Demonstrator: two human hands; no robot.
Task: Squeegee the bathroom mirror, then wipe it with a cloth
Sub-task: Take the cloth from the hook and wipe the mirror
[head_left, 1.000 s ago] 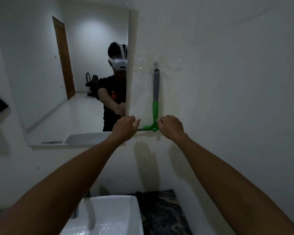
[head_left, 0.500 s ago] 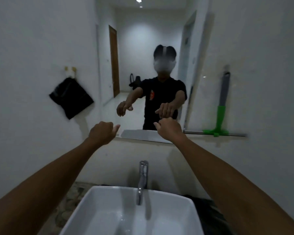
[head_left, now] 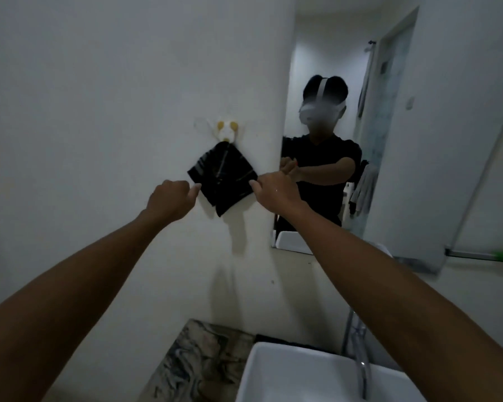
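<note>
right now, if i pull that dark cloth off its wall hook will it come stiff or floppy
Probably floppy: the dark cloth hangs from the wall hook by one corner and sags into a draped diamond. It looks light, since that small hook carries it. It may snag there, so lift it upward. The left hand and right hand flank it.

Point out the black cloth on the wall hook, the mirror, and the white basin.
black striped cloth (head_left: 222, 181), head view, middle of fabric
wall mirror (head_left: 395, 175), head view, glass right of reflection
white ceramic basin (head_left: 296, 372), head view, inner wall
</note>
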